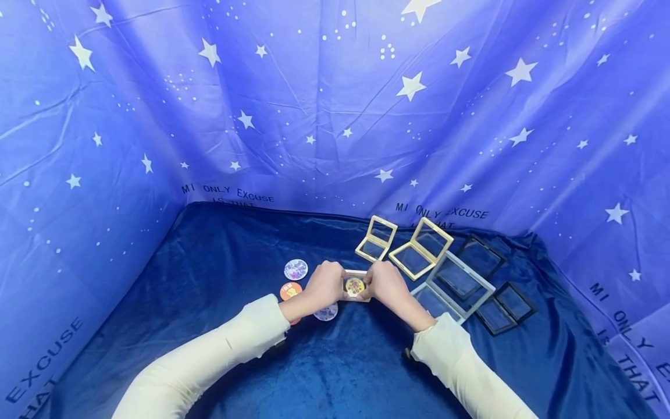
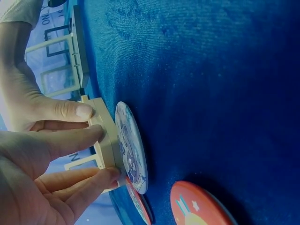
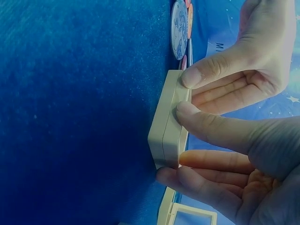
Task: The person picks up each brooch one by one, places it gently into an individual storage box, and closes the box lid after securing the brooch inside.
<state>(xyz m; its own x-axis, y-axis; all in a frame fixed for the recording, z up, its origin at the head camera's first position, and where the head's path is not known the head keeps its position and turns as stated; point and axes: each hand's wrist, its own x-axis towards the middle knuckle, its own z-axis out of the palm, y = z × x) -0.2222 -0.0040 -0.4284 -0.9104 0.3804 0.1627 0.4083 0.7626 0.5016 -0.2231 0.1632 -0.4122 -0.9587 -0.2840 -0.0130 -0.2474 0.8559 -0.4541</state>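
A small cream display frame [image 3: 165, 117] lies closed between both hands, its two halves meeting at a seam along the side. Through its window in the head view shows a yellow round badge [image 1: 355, 286]. The left hand [image 1: 327, 281] pinches the frame's left end, thumb on the near side. At the opposite end, the right hand [image 1: 388, 285] grips it between thumb and fingers. Beside the left hand lie a purple-and-white badge [image 1: 295, 269], an orange badge [image 1: 289, 290] partly covered by the wrist, and another pale badge [image 1: 327, 313].
Two cream frames stand open behind the right hand, a small one [image 1: 373, 249] and a larger one [image 1: 413, 265]. Further right are an open pale grey frame [image 1: 484, 283] and black frames [image 1: 523, 302]. Dark blue velvet cloth [image 1: 314, 361] covers the surface; a starry curtain [image 1: 324, 87] surrounds it.
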